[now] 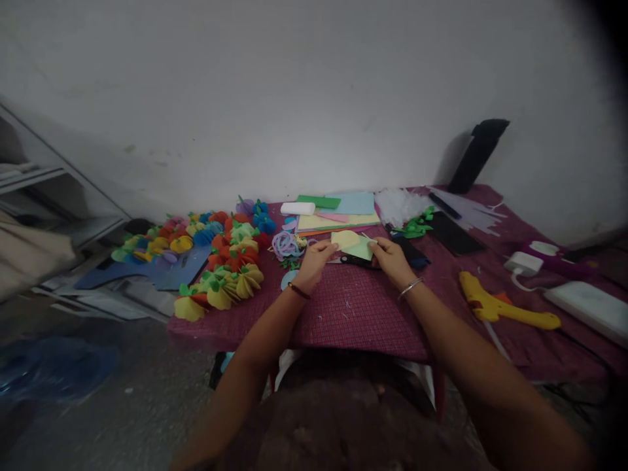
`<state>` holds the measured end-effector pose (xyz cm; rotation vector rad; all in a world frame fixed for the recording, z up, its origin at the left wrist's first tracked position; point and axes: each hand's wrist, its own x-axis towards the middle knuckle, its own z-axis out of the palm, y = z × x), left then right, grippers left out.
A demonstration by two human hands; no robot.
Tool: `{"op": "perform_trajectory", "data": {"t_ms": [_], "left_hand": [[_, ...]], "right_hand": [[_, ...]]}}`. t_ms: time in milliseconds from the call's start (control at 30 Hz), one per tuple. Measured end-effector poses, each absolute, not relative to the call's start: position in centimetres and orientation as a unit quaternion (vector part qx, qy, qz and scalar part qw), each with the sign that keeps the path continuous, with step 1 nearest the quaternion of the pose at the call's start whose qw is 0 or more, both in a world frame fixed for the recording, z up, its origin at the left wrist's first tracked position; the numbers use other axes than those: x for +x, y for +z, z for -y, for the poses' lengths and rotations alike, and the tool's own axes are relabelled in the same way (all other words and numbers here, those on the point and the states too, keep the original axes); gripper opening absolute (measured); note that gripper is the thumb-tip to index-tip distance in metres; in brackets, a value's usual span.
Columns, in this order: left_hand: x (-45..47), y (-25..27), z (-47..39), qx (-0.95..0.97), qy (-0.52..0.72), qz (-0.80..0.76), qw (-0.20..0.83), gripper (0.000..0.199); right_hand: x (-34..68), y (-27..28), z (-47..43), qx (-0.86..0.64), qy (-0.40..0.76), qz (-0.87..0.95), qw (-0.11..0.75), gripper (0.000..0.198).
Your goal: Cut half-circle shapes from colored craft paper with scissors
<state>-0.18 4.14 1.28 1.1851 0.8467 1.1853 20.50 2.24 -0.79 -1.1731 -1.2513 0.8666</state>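
Between my hands, above the middle of the table, are a pale yellow paper piece (345, 239) and a light green paper piece (362, 249). My left hand (318, 259) pinches the yellow paper at its left edge. The green paper's right side is in the fingers of my right hand (391, 257). The two papers overlap in the centre. Just behind them lies a stack of coloured paper sheets (338, 222). Dark-handled scissors (349, 260) seem to lie beneath, partly hidden. Curled purple paper strips (287, 244) sit left of my left hand.
Several coloured paper pumpkins (223, 291) cover the table's left side and a blue board (184, 269). At right lie a yellow glue gun (490, 302), a white power strip (589, 304) and a black phone-like slab (454, 232). Green paper leaves (417, 226) rest beside white strips. A wall stands behind.
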Motion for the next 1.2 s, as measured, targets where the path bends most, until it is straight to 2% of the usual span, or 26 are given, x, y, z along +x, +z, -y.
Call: {"op": "perform_trajectory", "data": {"t_ms": [133,333,567,800,933,1033,1200], "left_hand": [[0.0,1.0,-3.8,0.553,0.436,-0.368,0.607,0.035],[0.1,1.2,-3.7,0.619,0.42,-0.409,0.523,0.03],[0.3,1.1,-3.8,0.616,0.442,-0.406,0.511,0.028],[0.6,0.9,-3.7,0.628,0.452,-0.384,0.504,0.026],[1.2,1.2,-3.3,0.57,0.478,-0.377,0.553,0.019],[1.1,1.9,-2.9,0.479,0.504,-0.381,0.61,0.025],[0.7,2.4,-2.9,0.451,0.417,-0.372,0.696,0.022]], "right_hand": [[20.4,-0.7,-2.2,-0.487,0.389,0.561,0.545,0.034],[20.2,-0.6,-1.8,-0.479,0.411,0.574,0.521,0.042],[20.0,0.0,-1.5,-0.466,0.395,0.517,0.599,0.034],[20.0,-0.2,-1.7,-0.469,0.411,0.539,0.566,0.03],[19.8,-0.3,-1.6,-0.485,0.39,0.527,0.578,0.029],[19.9,-0.3,-1.6,-0.488,0.388,0.522,0.582,0.027],[20.0,0.0,-1.4,-0.488,0.365,0.58,0.542,0.025]]}}
